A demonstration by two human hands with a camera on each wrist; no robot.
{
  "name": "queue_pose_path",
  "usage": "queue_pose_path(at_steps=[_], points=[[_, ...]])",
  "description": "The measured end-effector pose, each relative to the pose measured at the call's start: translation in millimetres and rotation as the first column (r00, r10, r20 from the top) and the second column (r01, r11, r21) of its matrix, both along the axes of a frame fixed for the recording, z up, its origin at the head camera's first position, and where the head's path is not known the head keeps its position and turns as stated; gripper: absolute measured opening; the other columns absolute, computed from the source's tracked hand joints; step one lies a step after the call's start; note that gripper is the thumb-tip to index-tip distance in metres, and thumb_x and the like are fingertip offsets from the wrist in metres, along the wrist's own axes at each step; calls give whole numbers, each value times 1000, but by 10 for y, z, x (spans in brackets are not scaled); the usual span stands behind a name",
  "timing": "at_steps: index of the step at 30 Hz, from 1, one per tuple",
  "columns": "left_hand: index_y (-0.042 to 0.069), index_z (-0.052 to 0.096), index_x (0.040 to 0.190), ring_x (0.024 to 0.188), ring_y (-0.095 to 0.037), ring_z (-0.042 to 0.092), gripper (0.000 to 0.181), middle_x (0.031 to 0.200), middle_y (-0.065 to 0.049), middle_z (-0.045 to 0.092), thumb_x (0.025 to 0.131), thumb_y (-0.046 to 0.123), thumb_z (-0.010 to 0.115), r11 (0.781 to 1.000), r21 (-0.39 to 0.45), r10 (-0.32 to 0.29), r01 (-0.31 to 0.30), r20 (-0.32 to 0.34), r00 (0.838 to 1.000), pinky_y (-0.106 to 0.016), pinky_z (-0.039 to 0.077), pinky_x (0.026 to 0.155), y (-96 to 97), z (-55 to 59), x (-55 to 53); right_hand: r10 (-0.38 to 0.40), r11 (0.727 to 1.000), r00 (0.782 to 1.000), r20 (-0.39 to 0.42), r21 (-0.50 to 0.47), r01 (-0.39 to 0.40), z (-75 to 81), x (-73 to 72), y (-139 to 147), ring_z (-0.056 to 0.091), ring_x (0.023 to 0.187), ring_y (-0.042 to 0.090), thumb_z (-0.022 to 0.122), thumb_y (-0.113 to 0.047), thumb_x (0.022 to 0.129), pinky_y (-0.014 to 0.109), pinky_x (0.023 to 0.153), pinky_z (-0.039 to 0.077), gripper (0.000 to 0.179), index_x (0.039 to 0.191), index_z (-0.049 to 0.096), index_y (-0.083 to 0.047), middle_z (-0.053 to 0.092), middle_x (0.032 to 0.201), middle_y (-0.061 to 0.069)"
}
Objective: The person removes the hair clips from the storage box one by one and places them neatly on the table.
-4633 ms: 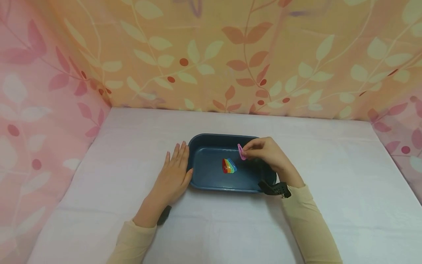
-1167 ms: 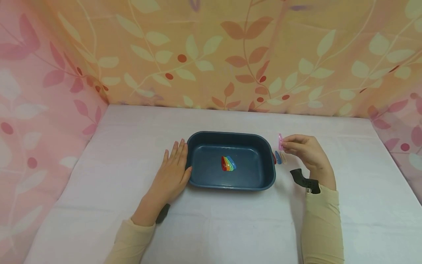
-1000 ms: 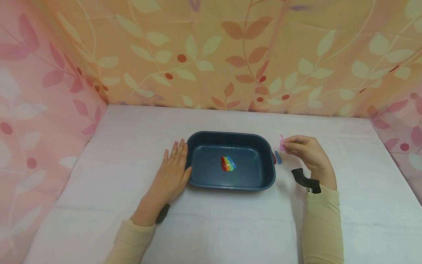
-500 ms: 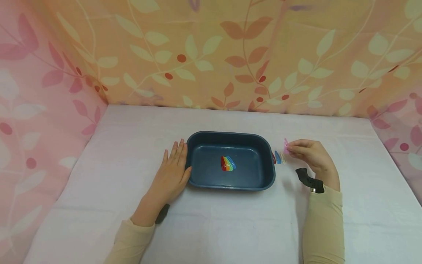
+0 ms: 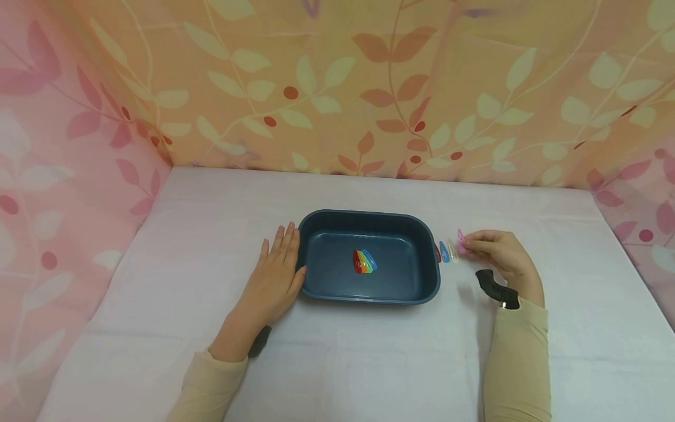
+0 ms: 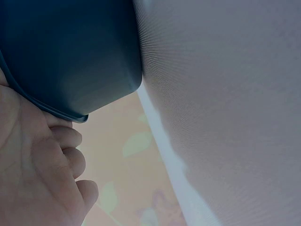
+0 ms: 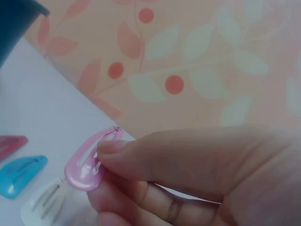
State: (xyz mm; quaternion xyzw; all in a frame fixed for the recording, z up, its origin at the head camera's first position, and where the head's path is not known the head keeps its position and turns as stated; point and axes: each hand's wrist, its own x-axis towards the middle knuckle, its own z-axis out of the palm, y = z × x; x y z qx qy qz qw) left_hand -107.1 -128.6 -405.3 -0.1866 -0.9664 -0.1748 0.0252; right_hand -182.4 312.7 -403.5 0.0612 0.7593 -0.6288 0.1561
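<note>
Your right hand [image 5: 503, 255] pinches the pink clip [image 7: 83, 173] near the white clip [image 7: 41, 206], right of the tray [image 5: 390, 278]; a light hold suits it. Your left hand [image 5: 275, 278], fingers straight, can steady the tray.

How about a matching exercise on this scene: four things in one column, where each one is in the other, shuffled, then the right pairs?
Things
1. Pink hair clip
2. White hair clip
3. Multicoloured clips
4. Left hand

Places
A. Against the left side of the tray
B. On the white cloth, outside the tray
C. Pinched in the right hand
D. Lying together on the tray's floor

Right pairs: 1-C, 2-B, 3-D, 4-A
</note>
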Motion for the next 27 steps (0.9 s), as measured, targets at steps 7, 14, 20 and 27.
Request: queue_pose_path(at_steps=[7, 14, 20, 27], points=[[-6, 11, 148, 143, -29, -1, 68, 156, -16, 4, 98, 26, 44, 1000, 0, 0, 0, 1, 1000, -51, 4, 113, 2, -3, -2, 1, 995, 999, 40, 96, -4, -27, 14, 45, 65, 74, 6, 69, -12, 86, 19, 71, 52, 8, 82, 75, -16, 69, 80, -7], [-6, 12, 148, 143, -29, 0, 69, 156, -17, 4, 97, 25, 46, 1000, 1, 3, -3, -1, 1000, -51, 4, 113, 0, 0, 1, 18, 979, 999, 37, 204, -25, -36, 12, 44, 64, 74, 7, 70, -15, 86, 21, 72, 53, 22, 98, 70, 3, 68, 81, -6], [-6, 11, 148, 143, -28, -2, 69, 156, -16, 3, 97, 25, 45, 1000, 6, 0, 0, 5, 1000, -50, 3, 113, -5, 0, 7, 40, 962, 998, 48, 267, -52, -16, 25, 18, 63, 74, 8, 69, -17, 87, 20, 72, 53, 39, 109, 62, 14, 67, 82, -4], [-6, 11, 148, 143, -29, -1, 68, 156, -17, 4, 98, 25, 45, 1000, 0, -4, 4, -5, 1000, -51, 5, 112, -3, -3, -3, 78, 945, 997, 28, 317, -83, -3, 28, 11, 62, 72, 9, 69, -16, 86, 20, 70, 53, 41, 109, 61, 17, 68, 84, -1]])
